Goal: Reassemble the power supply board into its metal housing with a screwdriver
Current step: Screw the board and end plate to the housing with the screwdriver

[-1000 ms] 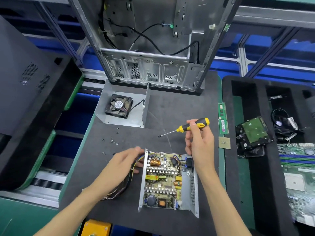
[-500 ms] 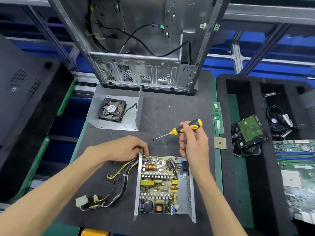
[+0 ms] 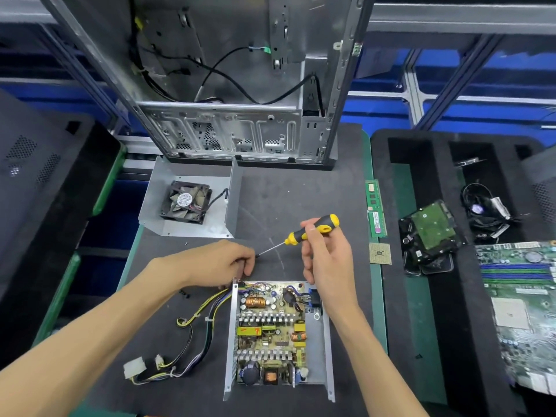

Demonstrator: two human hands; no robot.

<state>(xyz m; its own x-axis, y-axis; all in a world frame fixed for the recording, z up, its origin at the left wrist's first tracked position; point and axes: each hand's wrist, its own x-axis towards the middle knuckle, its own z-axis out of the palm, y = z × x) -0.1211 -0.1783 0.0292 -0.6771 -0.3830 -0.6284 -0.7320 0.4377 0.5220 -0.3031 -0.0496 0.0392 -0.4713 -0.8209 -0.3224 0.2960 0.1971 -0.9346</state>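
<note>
The power supply board (image 3: 272, 332) lies flat inside its metal housing (image 3: 326, 353), an open grey sheet-metal tray with upright side walls, near the front edge of the tabletop (image 3: 301, 200). The board is tan, crowded with copper coils, silver heatsinks, yellow parts and dark capacitors. Its bundle of coloured wires (image 3: 195, 338) trails off the housing's left side, ending in white connectors (image 3: 135, 365). The screwdriver (image 3: 313, 230), yellow and black handled, is held tilted above the tabletop behind the housing, tip pointing left and down.
</note>
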